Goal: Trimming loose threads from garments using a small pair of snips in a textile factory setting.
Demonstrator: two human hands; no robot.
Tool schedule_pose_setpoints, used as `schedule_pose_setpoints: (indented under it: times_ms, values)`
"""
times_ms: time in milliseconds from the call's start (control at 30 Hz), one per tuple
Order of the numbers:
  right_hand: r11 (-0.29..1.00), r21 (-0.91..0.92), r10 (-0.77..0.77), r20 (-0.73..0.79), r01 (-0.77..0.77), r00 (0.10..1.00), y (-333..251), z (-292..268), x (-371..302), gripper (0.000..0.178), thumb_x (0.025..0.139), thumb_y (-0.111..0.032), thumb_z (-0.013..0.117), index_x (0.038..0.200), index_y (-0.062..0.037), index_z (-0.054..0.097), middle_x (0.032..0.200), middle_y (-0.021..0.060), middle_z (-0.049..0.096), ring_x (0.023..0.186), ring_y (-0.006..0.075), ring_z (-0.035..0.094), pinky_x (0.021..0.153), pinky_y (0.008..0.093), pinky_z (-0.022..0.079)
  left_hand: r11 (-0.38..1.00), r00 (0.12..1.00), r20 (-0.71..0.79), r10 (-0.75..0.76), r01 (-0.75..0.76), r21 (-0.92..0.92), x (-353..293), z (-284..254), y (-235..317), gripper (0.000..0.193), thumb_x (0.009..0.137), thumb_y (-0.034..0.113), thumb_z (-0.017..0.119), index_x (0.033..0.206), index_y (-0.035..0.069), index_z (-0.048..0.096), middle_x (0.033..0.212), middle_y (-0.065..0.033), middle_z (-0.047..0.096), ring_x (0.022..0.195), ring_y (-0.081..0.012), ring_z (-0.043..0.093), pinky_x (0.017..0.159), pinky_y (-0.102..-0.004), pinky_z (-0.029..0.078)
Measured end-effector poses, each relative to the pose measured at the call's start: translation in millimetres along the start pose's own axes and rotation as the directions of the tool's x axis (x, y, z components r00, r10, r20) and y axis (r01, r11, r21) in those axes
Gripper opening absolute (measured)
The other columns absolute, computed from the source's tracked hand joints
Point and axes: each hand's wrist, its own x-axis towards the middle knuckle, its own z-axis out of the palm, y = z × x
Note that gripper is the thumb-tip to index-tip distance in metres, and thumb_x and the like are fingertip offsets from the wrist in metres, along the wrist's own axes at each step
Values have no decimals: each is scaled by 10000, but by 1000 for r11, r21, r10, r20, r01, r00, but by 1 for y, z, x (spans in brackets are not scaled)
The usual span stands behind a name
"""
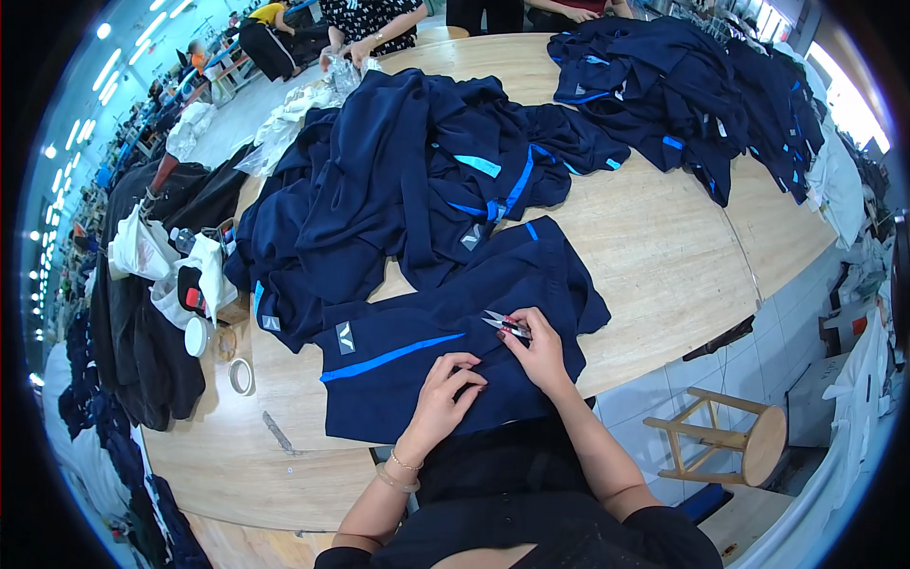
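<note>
Dark navy shorts point(398, 403) with a bright blue stripe and a grey patch lie flat on the table before me. Resting on their middle is my left hand point(445, 394), its fingers bent and apart, touching the cloth. My right hand point(538, 356) is closed around small thread snips point(507, 324), whose pointed metal blades face left just above the shorts. The waistband end of the shorts lies rumpled beyond my right hand.
A large heap of navy garments point(370, 180) lies beyond the shorts, another heap point(654, 85) at far right. Left are a tape roll point(242, 377), a white cup point(197, 336) and dark cloth point(142, 303). A wooden stool point(763, 446) stands right. A person point(374, 24) works across the table.
</note>
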Motion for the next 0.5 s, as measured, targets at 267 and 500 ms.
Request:
schedule_pose_setpoints:
  times_ms: [267, 500]
  values:
    - [1000, 13, -26, -21, 26, 999, 0, 1, 1, 258, 864, -158, 735, 1041, -30, 600, 985, 106, 633, 910, 268, 679, 778, 333, 514, 999, 991, -131, -39, 42, 14, 8, 17, -20, 195, 805, 44, 737, 990, 31, 677, 1038, -102, 625, 964, -283, 620, 851, -363, 503]
    - [982, 187, 4, -108, 16, 994, 11, 8, -2, 272, 858, -95, 754, 1056, 7, 597, 959, 86, 623, 825, 148, 635, 733, 258, 497, 962, 946, -293, -140, 200, 184, 26, 37, -35, 145, 818, 28, 729, 947, 4, 669, 947, -114, 639, 815, -257, 630, 735, -336, 511]
